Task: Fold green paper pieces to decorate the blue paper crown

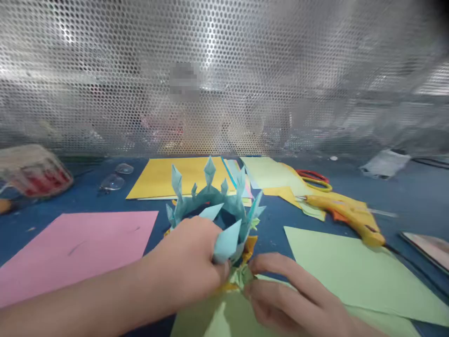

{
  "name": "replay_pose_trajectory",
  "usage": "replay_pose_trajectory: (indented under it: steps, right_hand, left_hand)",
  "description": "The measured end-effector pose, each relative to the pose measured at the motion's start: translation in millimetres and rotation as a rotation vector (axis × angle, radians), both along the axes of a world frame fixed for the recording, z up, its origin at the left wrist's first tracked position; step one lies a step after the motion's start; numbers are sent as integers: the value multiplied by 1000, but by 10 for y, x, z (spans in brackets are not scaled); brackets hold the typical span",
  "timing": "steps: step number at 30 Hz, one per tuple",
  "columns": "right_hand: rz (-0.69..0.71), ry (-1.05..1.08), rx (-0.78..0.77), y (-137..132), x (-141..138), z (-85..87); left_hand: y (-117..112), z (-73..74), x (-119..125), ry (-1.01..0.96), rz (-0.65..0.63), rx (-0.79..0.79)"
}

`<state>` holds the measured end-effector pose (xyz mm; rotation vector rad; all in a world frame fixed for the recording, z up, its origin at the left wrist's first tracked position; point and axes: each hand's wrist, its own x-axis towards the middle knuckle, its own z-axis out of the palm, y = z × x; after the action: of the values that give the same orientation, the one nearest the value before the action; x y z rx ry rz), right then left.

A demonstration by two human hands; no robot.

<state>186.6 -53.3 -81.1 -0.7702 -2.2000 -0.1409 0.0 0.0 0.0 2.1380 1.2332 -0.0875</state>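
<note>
A ring-shaped light blue paper crown (224,199) with folded points stands in the middle of the dark blue table. Gripping its near side from the left is my left hand (189,255), closed around the band, with the fingers partly hidden inside the ring. My right hand (291,290) pinches a small folded green paper piece (242,276) against the lower right of the crown. An orange paper fold (249,245) sits just above that piece. Under both hands lies pale green paper (210,320).
A pink sheet (105,238) lies left, green sheets (351,267) right. Yellow sheets (171,178) are behind the crown. A yellow glue gun (345,213) and scissors (315,180) rest at right; eyeglasses (112,181) and a red-and-white container (38,171) at left. A perforated metal panel (224,75) closes the back.
</note>
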Motion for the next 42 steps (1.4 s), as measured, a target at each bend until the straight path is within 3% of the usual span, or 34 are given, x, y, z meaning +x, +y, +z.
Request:
replay_pose_trajectory:
  steps: [9,17,42]
  right_hand:
    - [-13,-43,-9,-24,-24,54]
    - [18,-140,-31,-31,79,-27]
    - [7,-139,-17,-45,42,-3]
  left_hand:
    - [13,-43,-23,-27,24,41]
    - [14,-6,-6,-21,16,58]
    - [3,-49,-28,-28,20,50]
